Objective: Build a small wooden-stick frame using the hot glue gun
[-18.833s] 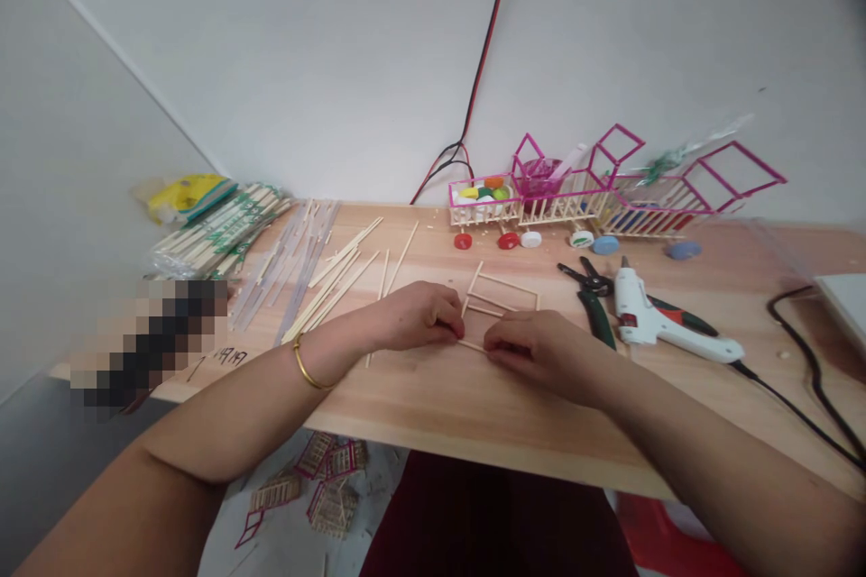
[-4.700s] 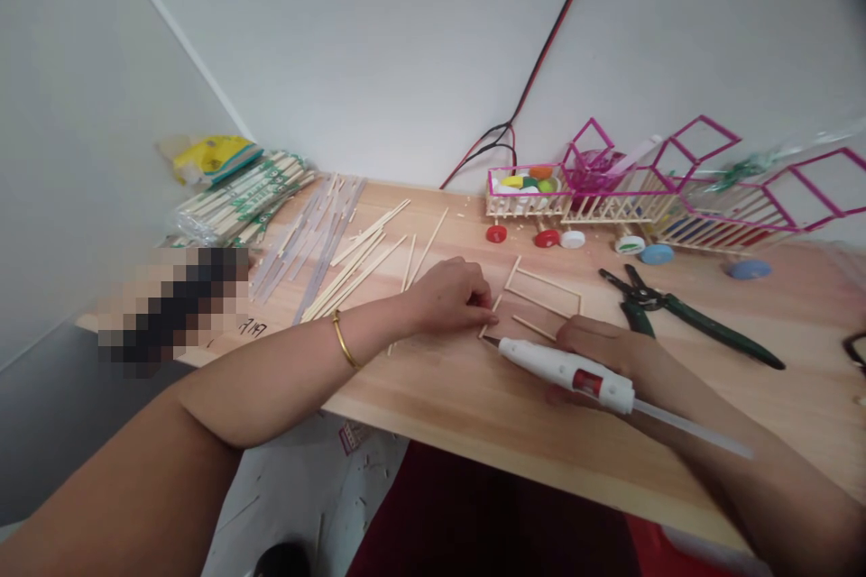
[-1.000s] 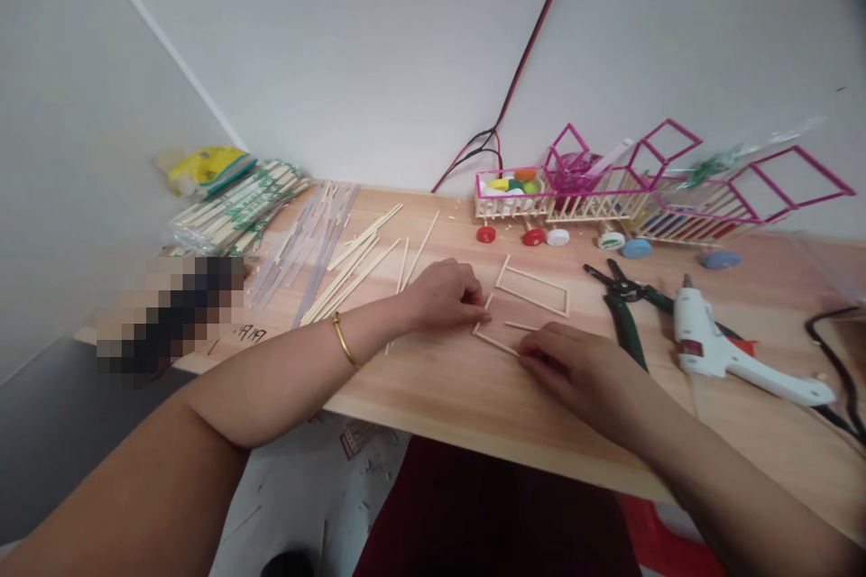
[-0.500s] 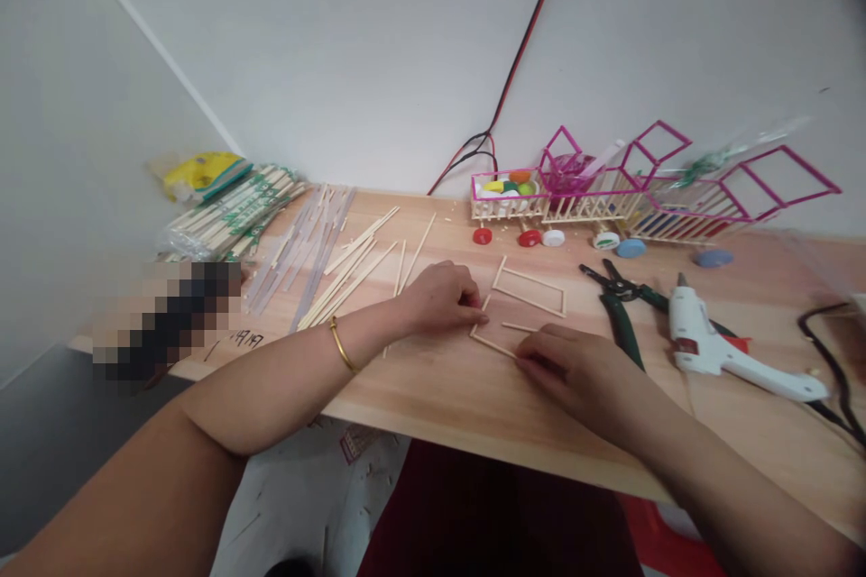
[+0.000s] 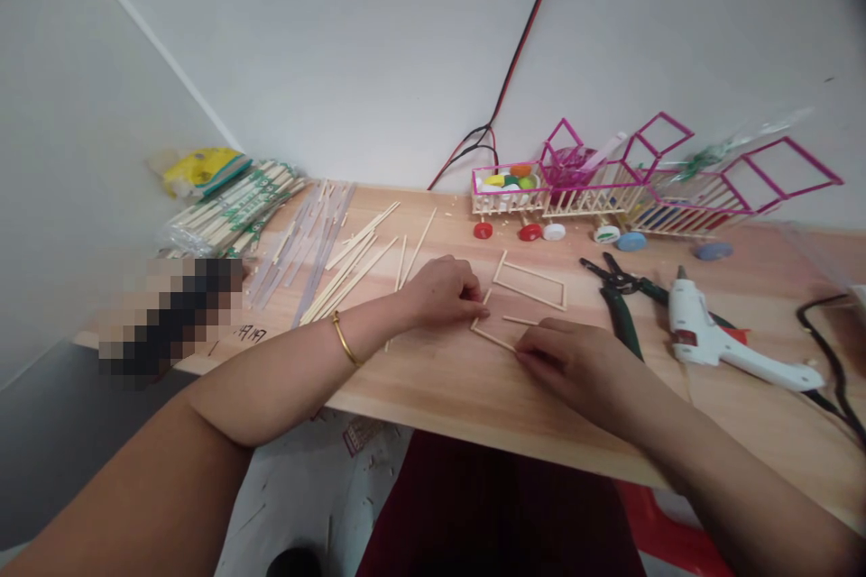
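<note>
On the wooden table [image 5: 439,388] my left hand [image 5: 441,291] is closed, its fingertips pinching the left end of a thin bamboo stick [image 5: 492,339]. My right hand [image 5: 575,361] is closed too and presses the same stick's right end flat on the wood. Just behind lies a glued rectangular stick frame [image 5: 531,282], with a short loose stick [image 5: 520,320] between it and my hands. A gold bangle [image 5: 343,341] sits on my left wrist.
To the right lie green-handled pliers [image 5: 619,302] and a white glue gun [image 5: 717,338] with a black cord. Pink-edged stick carts [image 5: 609,189] with bottle-cap wheels line the wall. Loose sticks [image 5: 352,266] and packed chopsticks [image 5: 226,212] lie left.
The glue gun my right hand held 4.7 s ago now lies on the table. Both hands have stayed on the stick for the last second; only the view shifted slightly.
</note>
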